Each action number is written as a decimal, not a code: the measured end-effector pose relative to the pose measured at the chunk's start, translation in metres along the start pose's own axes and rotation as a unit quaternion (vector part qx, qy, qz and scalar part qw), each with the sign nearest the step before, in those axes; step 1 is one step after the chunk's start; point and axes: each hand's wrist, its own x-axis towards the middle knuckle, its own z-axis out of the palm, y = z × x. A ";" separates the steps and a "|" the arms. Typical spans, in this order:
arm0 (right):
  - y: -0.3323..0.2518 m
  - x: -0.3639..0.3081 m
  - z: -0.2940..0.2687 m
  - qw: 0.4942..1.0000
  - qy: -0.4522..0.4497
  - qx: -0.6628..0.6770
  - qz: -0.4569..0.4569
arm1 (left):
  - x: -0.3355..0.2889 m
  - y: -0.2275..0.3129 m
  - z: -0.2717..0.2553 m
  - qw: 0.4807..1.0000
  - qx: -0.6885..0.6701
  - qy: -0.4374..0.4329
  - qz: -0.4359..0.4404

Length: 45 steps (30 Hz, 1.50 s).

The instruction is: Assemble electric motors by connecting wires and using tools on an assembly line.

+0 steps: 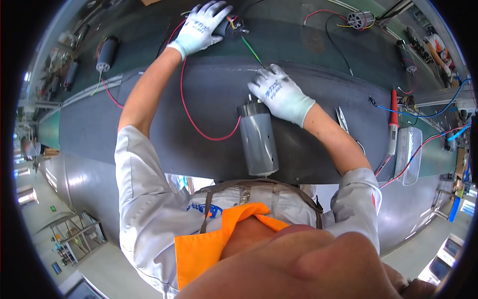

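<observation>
Gloves, white and knitted, are worn on both hands; the left hand (204, 26) is stretched far forward and is closed over a small dark motor (230, 27) on the green belt (279, 35), the fingers wrapped across its top; the right hand (280, 93) is laid flat and open on the dark mat (149, 134), nothing being gripped, its fingertips touching a green wire (251, 50) that runs up to the held motor. A grey cylindrical motor (258, 137) is lying on the mat just beside the right wrist (its capped end is touching the heel of the glove); a red wire (191, 119) is looped from it toward the left hand. Motors can be counted as four: the grey one, the held one, a black one (106, 54) well to the left and a wound one (360, 20) at the upper right. One soldering iron (393, 122) and one pair of scissors (342, 119) are seen to the right of the right forearm.
</observation>
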 end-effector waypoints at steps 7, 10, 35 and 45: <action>0.009 -0.011 -0.025 0.995 -0.075 -0.059 -0.038 | 0.040 -0.022 0.022 0.984 -0.030 -0.175 -0.009; 0.009 -0.045 -0.030 0.993 -0.099 -0.024 0.067 | 0.026 -0.025 0.039 0.992 0.061 -0.066 -0.087; -0.139 -0.023 -0.043 0.894 -0.010 0.439 -0.093 | -0.088 0.156 -0.123 0.610 -0.573 -0.488 -0.246; -0.164 -0.018 -0.007 0.952 0.133 0.197 -0.191 | -0.118 0.190 -0.110 0.976 -0.120 -0.160 -0.091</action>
